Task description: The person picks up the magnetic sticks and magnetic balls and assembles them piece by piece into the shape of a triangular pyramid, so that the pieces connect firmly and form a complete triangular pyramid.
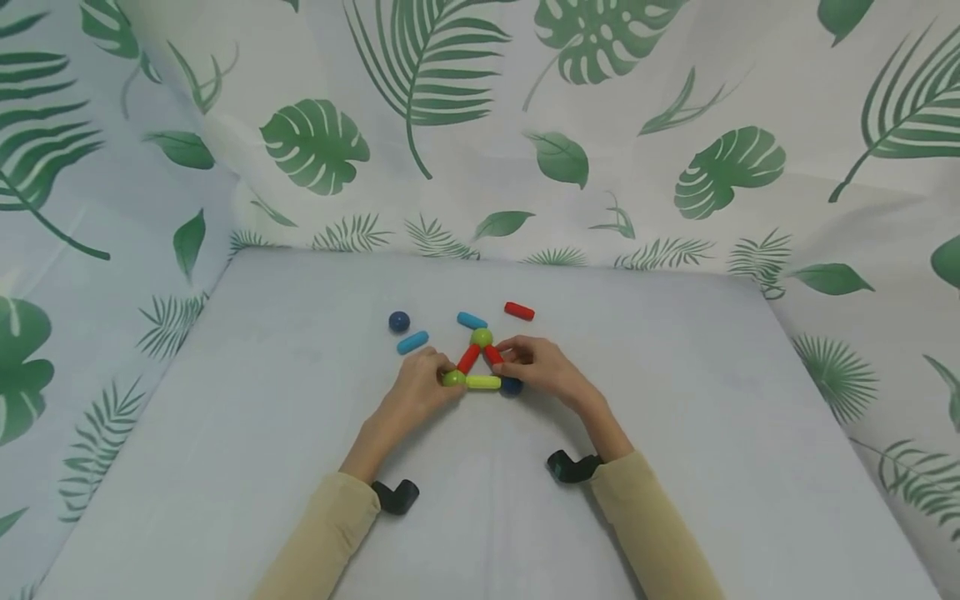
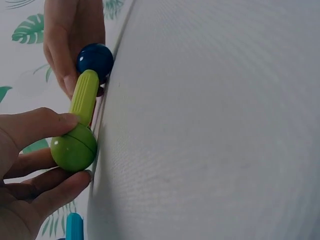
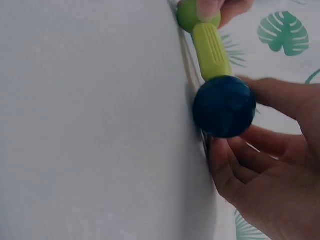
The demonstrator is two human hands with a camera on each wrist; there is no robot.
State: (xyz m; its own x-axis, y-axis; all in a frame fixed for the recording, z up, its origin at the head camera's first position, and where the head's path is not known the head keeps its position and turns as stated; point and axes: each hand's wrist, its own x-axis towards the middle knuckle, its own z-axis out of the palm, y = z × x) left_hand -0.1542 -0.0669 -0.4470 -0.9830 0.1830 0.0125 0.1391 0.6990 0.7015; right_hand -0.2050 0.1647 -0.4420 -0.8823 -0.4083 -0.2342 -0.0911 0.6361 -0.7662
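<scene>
Two red rods, a yellow-green rod [image 1: 483, 382], two green balls and a dark blue ball [image 3: 224, 106] form a triangle flat on the table. My left hand [image 1: 426, 385] grips the near left green ball [image 2: 74, 148], its thumb by the joint with the yellow-green rod. At the other end, my right hand [image 1: 542, 365] pinches the right red rod [image 1: 494, 356] just behind the dark blue ball; the ball partly hides those fingertips in the right wrist view. The left red rod [image 1: 468, 358] leads up to the far green ball [image 1: 482, 337], the triangle's top corner.
Behind the triangle lie a light blue rod [image 1: 472, 320] close to the top ball and a loose red rod [image 1: 519, 311]. To the left are another light blue rod [image 1: 412, 342] and a dark blue ball [image 1: 399, 322]. Leaf-printed cloth [image 1: 465, 192] surrounds the white table [image 1: 480, 517].
</scene>
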